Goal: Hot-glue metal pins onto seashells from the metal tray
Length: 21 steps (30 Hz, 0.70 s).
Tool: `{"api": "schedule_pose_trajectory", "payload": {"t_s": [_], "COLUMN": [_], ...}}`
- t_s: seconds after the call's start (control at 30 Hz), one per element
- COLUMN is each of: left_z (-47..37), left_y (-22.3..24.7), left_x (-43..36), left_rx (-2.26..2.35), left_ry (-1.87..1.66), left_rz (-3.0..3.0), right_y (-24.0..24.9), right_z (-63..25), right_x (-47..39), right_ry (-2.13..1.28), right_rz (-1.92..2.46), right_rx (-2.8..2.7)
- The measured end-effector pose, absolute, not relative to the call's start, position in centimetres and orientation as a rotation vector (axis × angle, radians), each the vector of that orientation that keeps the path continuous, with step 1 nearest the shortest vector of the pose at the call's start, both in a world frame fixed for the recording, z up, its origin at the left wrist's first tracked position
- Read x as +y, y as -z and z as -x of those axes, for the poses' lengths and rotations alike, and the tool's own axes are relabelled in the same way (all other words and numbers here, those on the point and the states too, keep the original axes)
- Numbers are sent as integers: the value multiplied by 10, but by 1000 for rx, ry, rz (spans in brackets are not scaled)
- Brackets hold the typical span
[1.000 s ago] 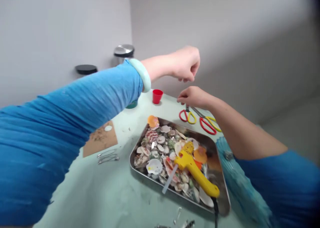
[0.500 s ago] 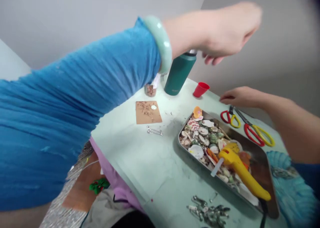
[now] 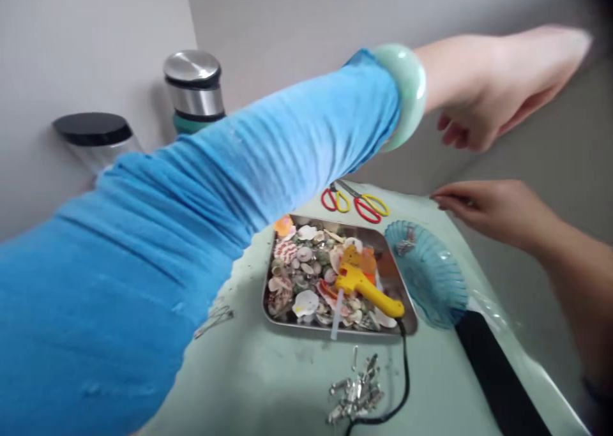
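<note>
My left arm in a blue sleeve with a pale green bangle [image 3: 407,97] stretches across the view. At its end, in the upper right, my left hand [image 3: 498,82] is raised above the table, some fingers curled under and the tips blurred. Lower down, beside the far right table edge, my right hand [image 3: 498,212] has its thumb and fingers pressed together in a pinch. Whatever either hand holds is hidden or too small to name. Nearest to the right hand are a ribbed blue glass dish [image 3: 431,279] and two pairs of scissors [image 3: 371,207] with red and yellow handles.
A metal tray [image 3: 287,326] holds seashells [image 3: 306,267] and a yellow glue gun [image 3: 371,292], its black cord [image 3: 406,372] running forward. Metal clips [image 3: 357,394] lie in front. A steel-topped bottle [image 3: 194,82] and a black-lidded jar [image 3: 93,129] stand left. Safety pins [image 3: 215,318] lie beside my sleeve.
The view has turned right, so the tray and scissors sit further left. My left hand has moved further to the right. My right hand is now beside the table edge, past the blue dish.
</note>
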<state>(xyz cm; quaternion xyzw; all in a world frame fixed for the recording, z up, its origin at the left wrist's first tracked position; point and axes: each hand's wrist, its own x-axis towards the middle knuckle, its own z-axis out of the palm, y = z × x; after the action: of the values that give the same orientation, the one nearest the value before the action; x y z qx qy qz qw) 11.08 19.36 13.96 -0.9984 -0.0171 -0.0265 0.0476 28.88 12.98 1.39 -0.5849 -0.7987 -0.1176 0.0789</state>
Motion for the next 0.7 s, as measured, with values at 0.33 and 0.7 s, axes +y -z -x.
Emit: {"api": "schedule_pose_trajectory", "payload": {"t_s": [0.33, 0.7], "left_z": [-34, 59], "left_y": [-70, 22], "left_x": [154, 97], "left_rx": [-918, -1972], "left_ry": [561, 299], "left_rz": [3051, 2290], "right_y": [23, 55], "right_z": [-162, -189], "right_x": [107, 31], "right_ry": [106, 160], "right_rz": [1109, 1530], "right_rx": [-2816, -2340]}}
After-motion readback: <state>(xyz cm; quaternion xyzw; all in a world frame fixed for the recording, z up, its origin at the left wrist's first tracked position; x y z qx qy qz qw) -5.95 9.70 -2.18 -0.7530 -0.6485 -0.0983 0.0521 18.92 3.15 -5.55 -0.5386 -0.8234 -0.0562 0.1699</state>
